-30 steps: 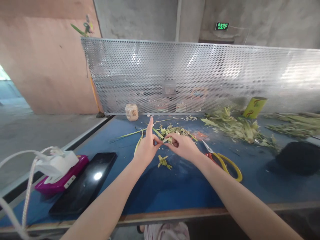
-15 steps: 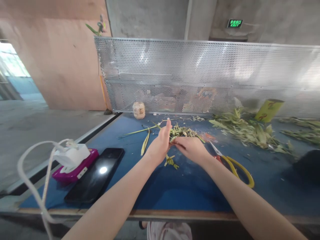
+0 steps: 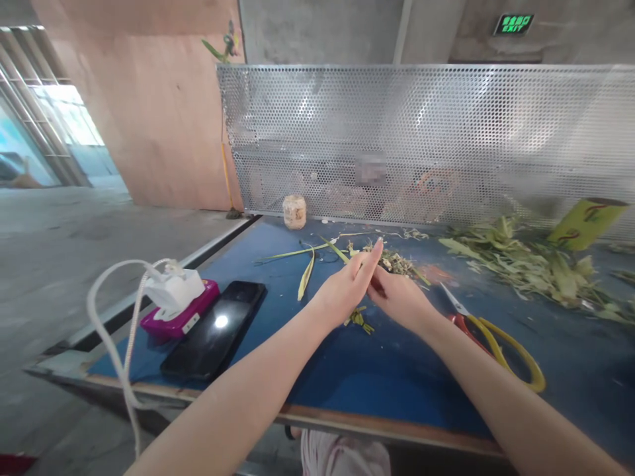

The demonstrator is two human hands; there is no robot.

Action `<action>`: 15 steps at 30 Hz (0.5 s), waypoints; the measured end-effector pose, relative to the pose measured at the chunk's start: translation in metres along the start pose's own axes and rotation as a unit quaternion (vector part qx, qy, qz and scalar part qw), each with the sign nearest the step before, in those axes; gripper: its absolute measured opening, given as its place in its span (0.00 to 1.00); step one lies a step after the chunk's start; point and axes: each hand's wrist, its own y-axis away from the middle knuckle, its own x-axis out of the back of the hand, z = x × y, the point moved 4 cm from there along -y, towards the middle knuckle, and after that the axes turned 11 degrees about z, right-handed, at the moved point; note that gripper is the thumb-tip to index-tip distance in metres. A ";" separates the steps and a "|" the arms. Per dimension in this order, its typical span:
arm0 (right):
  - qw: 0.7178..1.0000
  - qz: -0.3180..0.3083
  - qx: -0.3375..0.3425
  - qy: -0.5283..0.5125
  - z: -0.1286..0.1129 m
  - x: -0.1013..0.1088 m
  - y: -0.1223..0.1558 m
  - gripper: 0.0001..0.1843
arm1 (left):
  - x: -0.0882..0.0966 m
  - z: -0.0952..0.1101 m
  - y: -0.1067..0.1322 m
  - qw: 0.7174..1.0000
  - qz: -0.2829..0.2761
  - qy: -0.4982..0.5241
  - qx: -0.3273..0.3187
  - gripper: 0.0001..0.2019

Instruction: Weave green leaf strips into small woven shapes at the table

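Note:
My left hand (image 3: 350, 285) and my right hand (image 3: 401, 295) meet over the blue tabletop, both closed. The left thumb points up, and the right fingers press in against the left hand. What lies between them is hidden. A green leaf strip (image 3: 333, 249) reaches up and left from behind the left hand; whether that hand grips it, I cannot tell. Just below the hands shows a small bunched green leaf piece (image 3: 362, 320). Behind the right hand lies a pile of dry plant bits (image 3: 397, 261). Scissors with yellow and red handles (image 3: 508, 350) rest to the right, blades partly open.
At left are a black phone (image 3: 215, 330) and a purple power strip (image 3: 171, 324) with a white charger and cable. A twine ball (image 3: 294, 211) stands at the back. Leaf husks (image 3: 540, 268) and a yellow-green cylinder (image 3: 588, 221) lie right, before a perforated metal screen (image 3: 337, 119).
The view has swung left, so everything sits further right. My hands have drawn closer together, the left thumb now crossing in front of the right fingers.

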 end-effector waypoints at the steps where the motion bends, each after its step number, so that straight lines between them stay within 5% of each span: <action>1: 1.000 -0.002 0.004 -0.002 0.000 -0.001 0.000 0.08 | 0.000 0.001 0.000 1.000 -0.010 -0.014 -0.003 0.41; 11: 0.999 0.001 0.001 0.040 0.001 0.001 -0.002 0.14 | 0.008 0.010 -0.002 0.994 0.018 -0.057 -0.096 0.37; 15: 0.999 0.005 -0.009 0.048 0.002 0.000 -0.002 0.15 | 0.006 0.010 -0.001 0.997 -0.001 -0.027 -0.076 0.38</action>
